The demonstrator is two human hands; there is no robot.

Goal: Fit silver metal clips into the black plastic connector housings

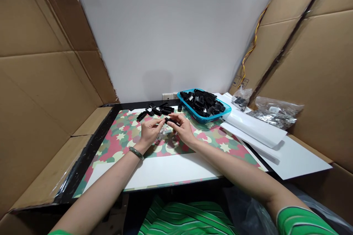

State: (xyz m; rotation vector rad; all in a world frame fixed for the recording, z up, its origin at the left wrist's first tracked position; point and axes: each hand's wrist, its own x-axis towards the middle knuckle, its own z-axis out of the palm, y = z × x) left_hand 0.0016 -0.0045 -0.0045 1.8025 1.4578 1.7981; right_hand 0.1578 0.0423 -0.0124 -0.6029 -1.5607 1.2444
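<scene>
The left hand (150,134) and right hand (183,128) held a small black plastic connector (170,120) between them, its long axis running roughly sideways, with the fingers (159,121) of both hands pinching its ends. It hung above a star-patterned mat (121,136) on the worktop (87,150), near a blue basket (204,119) of black connectors (200,102), with cardboard sheets (41,80) lining the walls.

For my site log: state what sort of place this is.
Probably a makeshift workstation for hand-assembling small electronic parts: a blue plastic basket heaped with black plastic connector housings, clear plastic bags of small metal parts, and cardboard sheets screening the sides.
</scene>
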